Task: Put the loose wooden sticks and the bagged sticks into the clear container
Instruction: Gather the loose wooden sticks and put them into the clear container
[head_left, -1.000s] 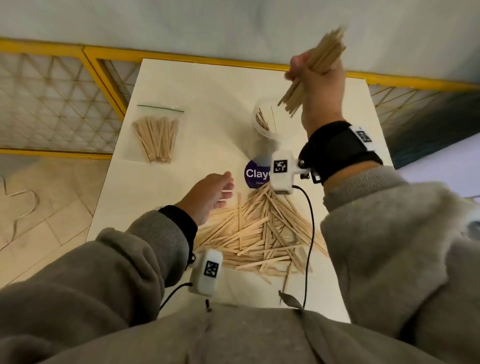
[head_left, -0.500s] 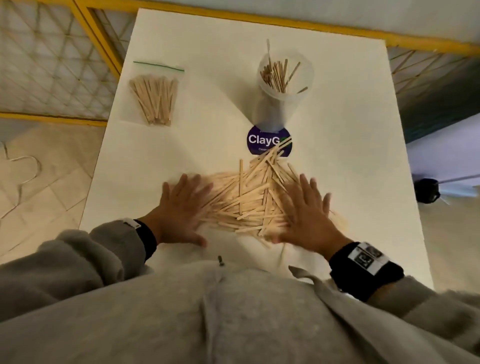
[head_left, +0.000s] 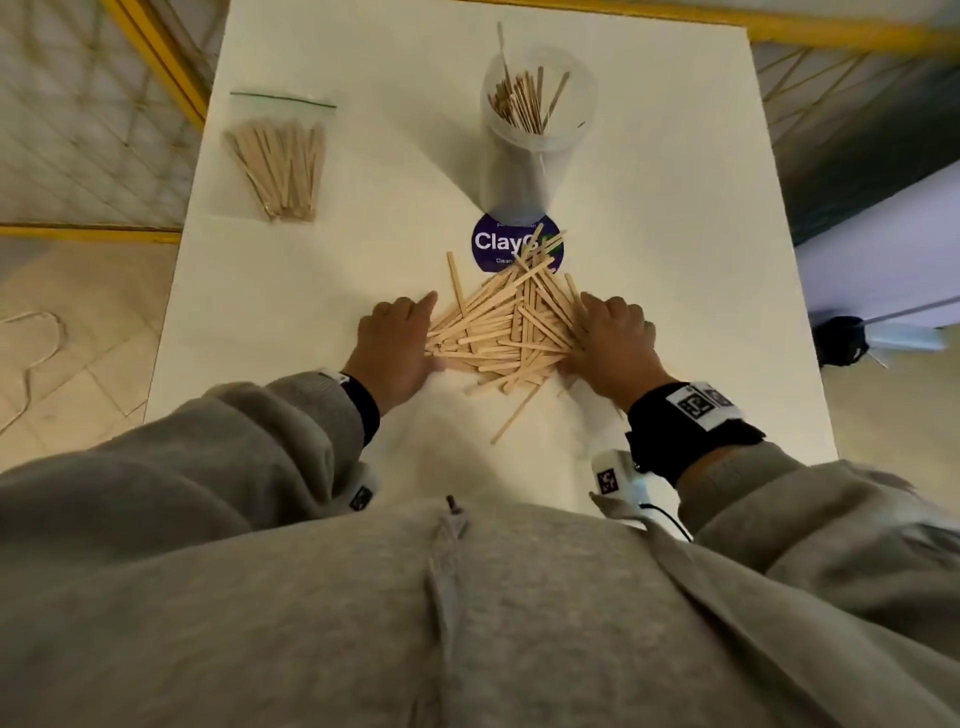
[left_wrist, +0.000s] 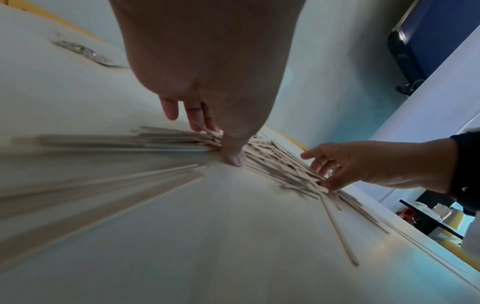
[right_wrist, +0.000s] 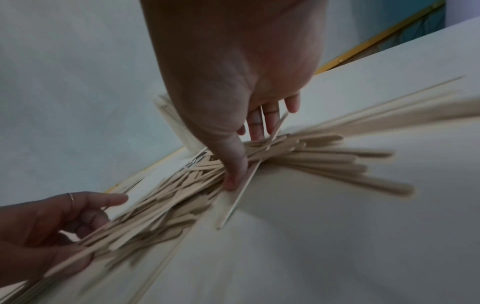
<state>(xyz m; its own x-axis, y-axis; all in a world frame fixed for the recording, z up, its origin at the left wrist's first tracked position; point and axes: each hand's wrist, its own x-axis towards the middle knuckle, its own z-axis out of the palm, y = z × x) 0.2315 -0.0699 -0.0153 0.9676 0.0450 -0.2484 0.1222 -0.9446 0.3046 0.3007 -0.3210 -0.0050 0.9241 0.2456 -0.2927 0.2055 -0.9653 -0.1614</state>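
Note:
A pile of loose wooden sticks (head_left: 498, 327) lies mid-table, just in front of a purple sticker (head_left: 493, 244). My left hand (head_left: 400, 338) presses against the pile's left side and my right hand (head_left: 608, 332) against its right side, fingers extended, thumbs low on the table. In the wrist views the left hand (left_wrist: 213, 139) and the right hand (right_wrist: 249, 148) touch the sticks (right_wrist: 182, 195) without closing round them. The clear container (head_left: 537, 130) stands upright behind the sticker with several sticks inside. The bagged sticks (head_left: 280, 166) lie at the far left.
One stray stick (head_left: 511, 415) lies nearer my body than the pile. The white table (head_left: 311, 291) is small, with edges close on both sides. A yellow-framed mesh railing (head_left: 156, 57) runs along the left and back. My grey sleeves cover the near edge.
One second ago my right hand held a bundle of sticks over the container; those sticks are now inside. Since half a second ago both hands have drawn inward, bunching the pile narrower.

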